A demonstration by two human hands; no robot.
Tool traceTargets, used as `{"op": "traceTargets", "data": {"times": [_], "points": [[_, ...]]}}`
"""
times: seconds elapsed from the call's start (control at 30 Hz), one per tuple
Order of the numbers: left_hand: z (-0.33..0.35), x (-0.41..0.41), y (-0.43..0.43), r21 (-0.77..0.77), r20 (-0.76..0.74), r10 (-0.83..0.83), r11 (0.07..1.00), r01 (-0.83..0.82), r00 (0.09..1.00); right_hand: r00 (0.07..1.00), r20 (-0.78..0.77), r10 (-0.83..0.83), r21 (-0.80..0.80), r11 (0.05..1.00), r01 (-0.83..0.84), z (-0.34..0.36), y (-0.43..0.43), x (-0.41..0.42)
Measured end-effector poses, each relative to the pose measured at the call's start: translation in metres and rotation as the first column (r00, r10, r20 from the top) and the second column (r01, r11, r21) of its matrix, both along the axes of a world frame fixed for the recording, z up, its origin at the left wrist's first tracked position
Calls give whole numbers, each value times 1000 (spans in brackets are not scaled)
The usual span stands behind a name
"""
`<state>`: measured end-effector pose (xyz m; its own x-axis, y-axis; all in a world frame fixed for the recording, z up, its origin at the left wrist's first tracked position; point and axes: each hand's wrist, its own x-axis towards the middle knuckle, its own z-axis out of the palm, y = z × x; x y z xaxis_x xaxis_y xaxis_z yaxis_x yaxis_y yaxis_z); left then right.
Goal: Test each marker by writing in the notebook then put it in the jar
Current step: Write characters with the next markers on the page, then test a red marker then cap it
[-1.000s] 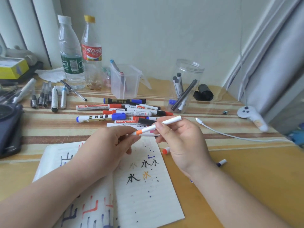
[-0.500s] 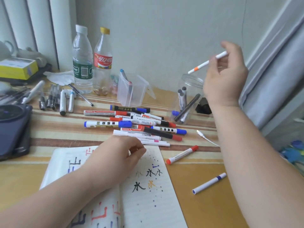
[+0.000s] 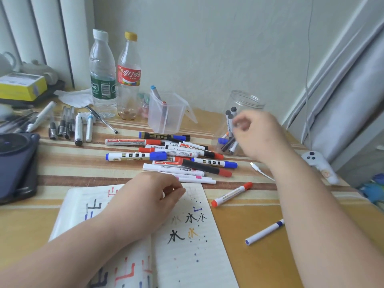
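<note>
The clear plastic jar (image 3: pixel 247 100) stands at the back right and holds several markers; an orange-banded one (image 3: pixel 227 134) shows low inside it. My right hand (image 3: pixel 261 138), blurred, hovers just in front of the jar with loosely curled fingers and nothing in them. My left hand (image 3: pixel 145 200) rests on the open notebook (image 3: pixel 207 246), fingers loosely curled, with nothing visible in it. The page carries black, orange and blue test characters. A pile of markers (image 3: pixel 176 156) lies behind the notebook. A red-capped marker (image 3: pixel 231 194) and a blue-tipped one (image 3: pixel 264 232) lie apart to its right.
Two drink bottles (image 3: pixel 102 75) and a square plastic tub (image 3: pixel 166 113) with pens stand at the back. Loose pens (image 3: pixel 68 125) and a dark device (image 3: pixel 16 163) lie at the left. A white cable (image 3: pixel 261 172) and a white controller (image 3: pixel 318 165) lie right of the jar.
My right hand lifted the orange marker from the notebook to above the jar and let it go; it has now come down in front of the jar, empty. My left hand stayed on the notebook.
</note>
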<state>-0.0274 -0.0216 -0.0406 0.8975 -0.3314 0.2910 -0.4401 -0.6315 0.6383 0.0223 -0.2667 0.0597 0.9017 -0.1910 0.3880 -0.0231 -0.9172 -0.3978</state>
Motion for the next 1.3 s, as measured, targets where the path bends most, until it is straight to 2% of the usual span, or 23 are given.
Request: {"op": "traceTargets", "data": {"times": [0.03, 0.1, 0.17, 0.27, 0.47, 0.53, 0.57, 0.6, 0.63, 0.67, 0.7, 0.73, 0.77, 0.87, 0.97, 1.07, 1.17, 1.3], "points": [[0, 0, 0, 1, -3, 2, 1000, -2, 1000, 978, -207, 16, -55, 998, -28, -4, 3, -10], [1, -1, 0, -7, -15, 5, 1000, -5, 1000, 853, -522, 8, -152, 983, -102, -10, 5, -29], [2, -2, 0, -17, -23, 4, 1000, -5, 1000, 760, -650, -7, -203, 965, -165, -15, 4, -43], [3, -3, 0, -20, -29, 4, 1000, -4, 1000, 725, -689, -9, -249, 942, -225, -24, -3, -51], [2, -2, 0, -26, -26, -3, 1000, 3, 1000, 797, -597, 90, -350, 865, -359, -46, -8, -49], [1, -2, 0, -35, -20, -14, 999, 13, 1000, 831, -530, 171, -327, 863, -386, -46, -12, -50], [1, -2, 1, -42, -10, -22, 999, 21, 1000, 855, -458, 245, -235, 894, -382, -44, -13, -52], [1, -2, 1, -45, 1, -30, 999, 30, 1000, 871, -357, 337, -48, 925, -378, -43, -12, -55], [1, -2, 2, -51, 8, -45, 998, 45, 999, 871, -236, 432, 227, 896, -382, -42, -8, -58], [2, -3, 3, -59, 6, -74, 995, 74, 997, 856, -105, 506, 517, 763, -388, -40, -2, -61], [2, -3, 3, -74, -3, -115, 991, 115, 993, 834, 5, 551, 722, 576, -384, -41, 4, -63], [3, -3, 3, -83, -11, -161, 984, 160, 987, 810, 76, 581, 827, 417, -377, -44, 10, -64], [3, -4, 3, -82, -9, -203, 976, 201, 979, 793, 98, 601, 872, 332, -359, -48, 17, -66], [3, -4, -1, -13, 83, -268, 963, 270, 960, 784, 91, 614, 928, 234, -291, -63, 34, -71], [5, -2, -2, 48, 165, -232, 973, 227, 959, 800, 157, 579, 921, 207, -331, -75, 47, -76], [4, 0, -1, 92, 193, -219, 974, 205, 956, 816, 190, 546, 896, 243, -371, -83, 53, -75], [4, -4, -3, 133, 146, -267, 959, 249, 953, 815, 192, 547, 885, 262, -384, -88, 58, -75], [6, -8, -5, 98, 117, -316, 947, 305, 942, 813, 207, 545, 863, 290, -414, -88, 61, -77]]}}
